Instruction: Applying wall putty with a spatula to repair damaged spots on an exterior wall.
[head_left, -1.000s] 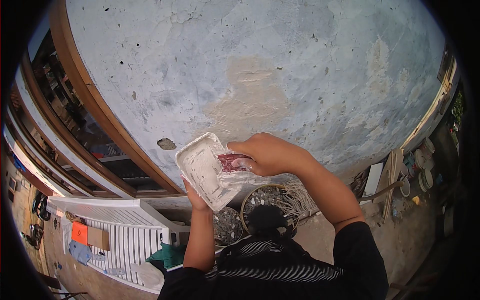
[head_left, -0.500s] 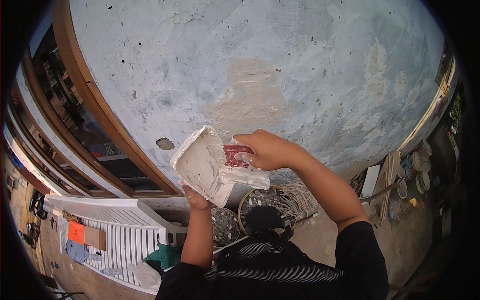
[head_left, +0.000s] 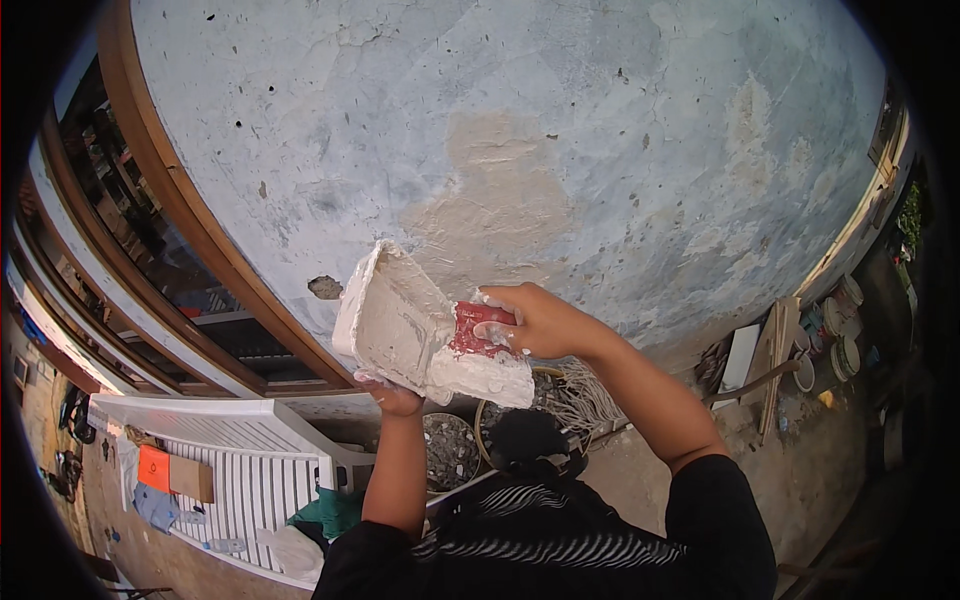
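Note:
My left hand [head_left: 393,397] supports a putty-caked tray [head_left: 395,315] from below, its fingers partly hidden under it. The tray is tilted, with its hollow side in view and pale putty coating the inside and rim. My right hand [head_left: 545,320] is closed round the red handle of a putty knife [head_left: 484,328]. Thick pale putty covers the knife's wide blade, which lies against the tray's right edge. Beyond both hands rises a worn pale-blue wall [head_left: 330,150] bearing a beige putty patch [head_left: 500,190].
A small hole [head_left: 325,287] pits the wall near the wooden window frame [head_left: 190,220]. Below stand a white slatted bench [head_left: 240,480] with boxes and cloths, a bucket of rubble [head_left: 452,450], and a bundle of strands [head_left: 590,395]. Boards [head_left: 778,350] and paint buckets [head_left: 845,355] stand at right.
The putty knife has turned and shifted slightly down and right, showing more of its coated blade. The tray has tilted a little and moved slightly left. Both hands keep their hold.

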